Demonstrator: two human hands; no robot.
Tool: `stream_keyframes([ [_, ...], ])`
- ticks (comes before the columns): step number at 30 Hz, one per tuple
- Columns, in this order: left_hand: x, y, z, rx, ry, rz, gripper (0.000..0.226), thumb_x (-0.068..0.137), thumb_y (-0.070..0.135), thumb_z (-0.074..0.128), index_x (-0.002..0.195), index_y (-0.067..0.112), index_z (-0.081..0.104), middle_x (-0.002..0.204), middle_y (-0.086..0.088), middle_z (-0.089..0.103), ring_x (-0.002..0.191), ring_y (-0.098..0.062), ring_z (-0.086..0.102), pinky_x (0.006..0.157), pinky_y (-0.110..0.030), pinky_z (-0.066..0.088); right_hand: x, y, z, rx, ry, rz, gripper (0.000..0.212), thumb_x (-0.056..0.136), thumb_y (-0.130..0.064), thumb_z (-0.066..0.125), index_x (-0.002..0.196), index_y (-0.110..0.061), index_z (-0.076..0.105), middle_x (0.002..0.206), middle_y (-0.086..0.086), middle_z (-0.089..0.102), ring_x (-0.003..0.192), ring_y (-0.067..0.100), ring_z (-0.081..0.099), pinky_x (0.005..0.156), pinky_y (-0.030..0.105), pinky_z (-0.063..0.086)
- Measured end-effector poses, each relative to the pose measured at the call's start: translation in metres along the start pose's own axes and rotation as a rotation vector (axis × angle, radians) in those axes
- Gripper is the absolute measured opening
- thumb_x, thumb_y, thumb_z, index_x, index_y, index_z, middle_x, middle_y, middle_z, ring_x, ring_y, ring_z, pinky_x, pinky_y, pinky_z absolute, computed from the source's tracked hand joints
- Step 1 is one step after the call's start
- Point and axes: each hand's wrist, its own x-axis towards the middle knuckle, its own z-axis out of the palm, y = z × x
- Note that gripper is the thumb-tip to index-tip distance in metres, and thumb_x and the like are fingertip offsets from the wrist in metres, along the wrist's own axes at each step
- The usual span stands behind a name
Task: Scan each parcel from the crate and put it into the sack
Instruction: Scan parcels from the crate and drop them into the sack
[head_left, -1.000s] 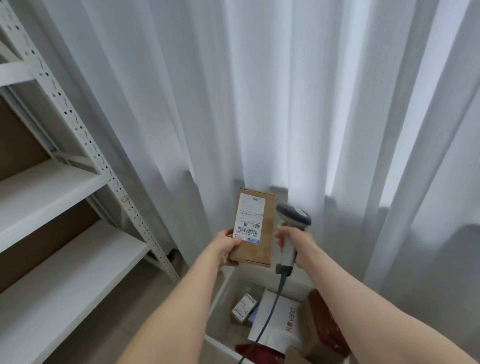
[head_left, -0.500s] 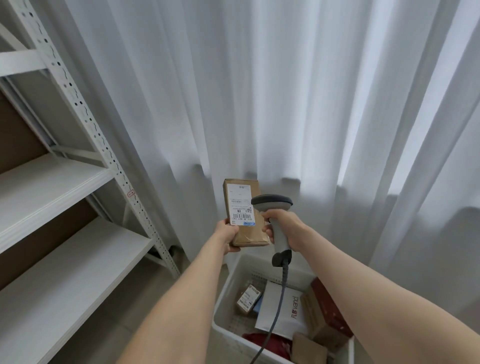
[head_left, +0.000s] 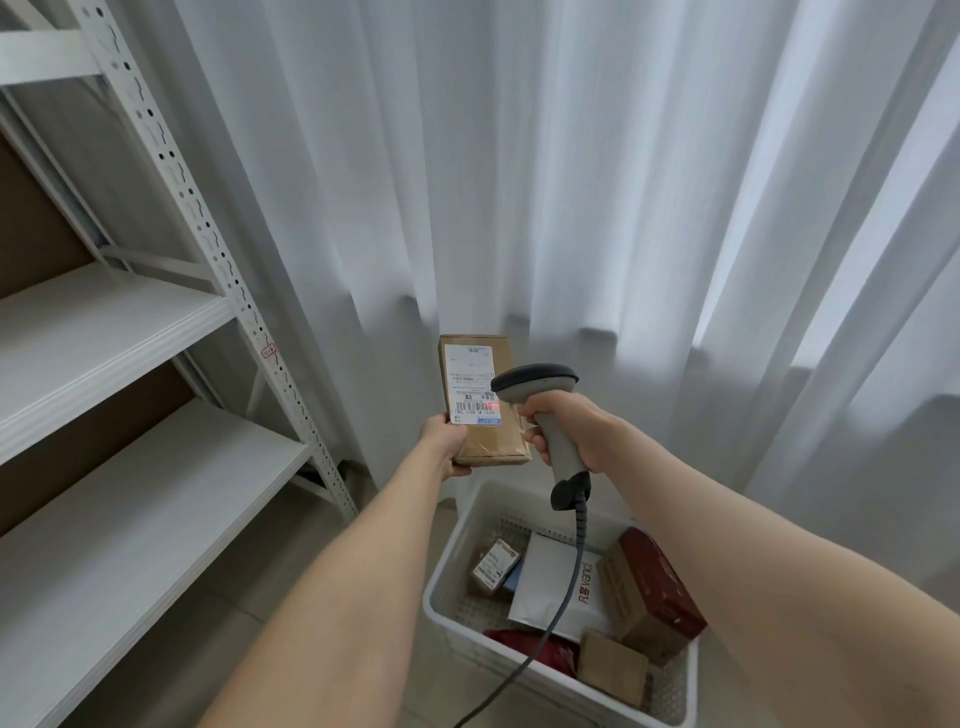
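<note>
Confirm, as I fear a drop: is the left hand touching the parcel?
Touching. Head view shows the left hand gripping the parcel's lower left corner, thumb on the label.

Soft daylight is glowing through the far sheer white pleated curtain (head_left: 571, 182), brightest on the right. Wide-angle distortion is bending the white perforated metal shelving (head_left: 175, 171) on the left.

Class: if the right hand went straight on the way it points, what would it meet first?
Probably the parcel in the left hand; the scanner's red line lies on its label. Depth is unclear.
</note>
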Motion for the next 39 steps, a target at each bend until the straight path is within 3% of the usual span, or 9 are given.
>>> stream_keyframes([
  [12, 0.003, -0.007, -0.015, -0.024, 0.009, -0.002, 0.022, 0.097, 0.007, 0.045, 0.084, 0.020, 0.057, 0.093, -0.006, 0.065, 0.084, -0.030, 0.064, 0.071, -0.045, 0.051, -0.016, -0.003, 0.016, -0.018, 0.033, -0.024, 0.010, 0.088, -0.013, 0.057, 0.081, -0.010, 0.051, 0.057, 0.005, 0.057, 0.043, 0.012, 0.049, 0.045, 0.020, 0.046],
  [16, 0.002, -0.012, -0.022, -0.023, -0.007, -0.017, 0.020, 0.096, 0.008, 0.046, 0.088, 0.022, 0.058, 0.090, -0.004, 0.066, 0.088, -0.030, 0.065, 0.071, -0.043, 0.052, -0.013, 0.005, 0.025, 0.049, 0.083, -0.024, 0.008, 0.089, -0.013, 0.059, 0.092, -0.007, 0.055, 0.062, 0.009, 0.062, 0.047, 0.013, 0.051, 0.047, 0.021, 0.048],
  [21, -0.004, -0.023, -0.036, -0.020, -0.004, -0.044, 0.021, 0.101, 0.015, 0.037, 0.097, 0.022, 0.057, 0.102, -0.006, 0.064, 0.096, -0.031, 0.064, 0.067, -0.042, 0.053, -0.001, 0.026, 0.041, 0.263, 0.287, -0.006, 0.012, 0.089, -0.009, 0.064, 0.098, -0.005, 0.057, 0.066, 0.010, 0.065, 0.049, 0.014, 0.056, 0.049, 0.023, 0.051],
  [25, -0.014, -0.039, -0.057, -0.057, 0.028, -0.053, 0.022, 0.104, 0.021, 0.032, 0.108, 0.019, 0.053, 0.095, -0.006, 0.061, 0.081, -0.026, 0.060, 0.073, -0.046, 0.055, 0.005, 0.048, 0.054, 0.394, 0.407, -0.009, 0.026, 0.087, -0.008, 0.068, 0.111, -0.003, 0.060, 0.073, 0.007, 0.060, 0.060, 0.015, 0.056, 0.057, 0.028, 0.049],
  [30, -0.058, -0.063, -0.089, -0.196, 0.029, -0.059, 0.023, 0.105, 0.023, 0.031, 0.102, 0.020, 0.054, 0.090, -0.003, 0.062, 0.073, -0.023, 0.062, 0.048, -0.041, 0.055, -0.007, 0.083, 0.083, 0.387, 0.419, -0.018, 0.047, 0.079, -0.022, 0.080, 0.117, -0.005, 0.057, 0.077, 0.006, 0.057, 0.070, 0.019, 0.055, 0.073, 0.034, 0.050],
  [34, -0.107, -0.086, -0.115, -0.200, 0.041, -0.034, 0.022, 0.105, 0.024, 0.031, 0.110, 0.021, 0.052, 0.098, -0.003, 0.060, 0.079, -0.022, 0.061, 0.070, -0.048, 0.055, -0.031, 0.116, 0.119, 0.390, 0.353, -0.045, 0.048, 0.074, -0.030, 0.084, 0.108, -0.009, 0.057, 0.089, 0.006, 0.064, 0.084, 0.024, 0.062, 0.088, 0.039, 0.053],
  [37, -0.150, -0.110, -0.136, -0.159, 0.058, -0.026, 0.021, 0.105, 0.025, 0.033, 0.119, 0.022, 0.049, 0.106, -0.004, 0.057, 0.087, -0.023, 0.059, 0.076, -0.050, 0.054, -0.056, 0.143, 0.149, 0.332, 0.296, -0.079, 0.037, 0.071, -0.027, 0.086, 0.093, -0.013, 0.059, 0.097, 0.005, 0.069, 0.097, 0.025, 0.066, 0.097, 0.042, 0.051],
  [39, -0.177, -0.126, -0.155, -0.108, 0.074, -0.029, 0.024, 0.104, 0.024, 0.036, 0.123, 0.020, 0.049, 0.111, -0.005, 0.057, 0.091, -0.024, 0.058, 0.079, -0.049, 0.051, -0.072, 0.157, 0.168, 0.262, 0.266, -0.057, 0.044, 0.070, -0.021, 0.085, 0.105, -0.008, 0.061, 0.105, 0.010, 0.070, 0.100, 0.028, 0.066, 0.097, 0.044, 0.051],
])
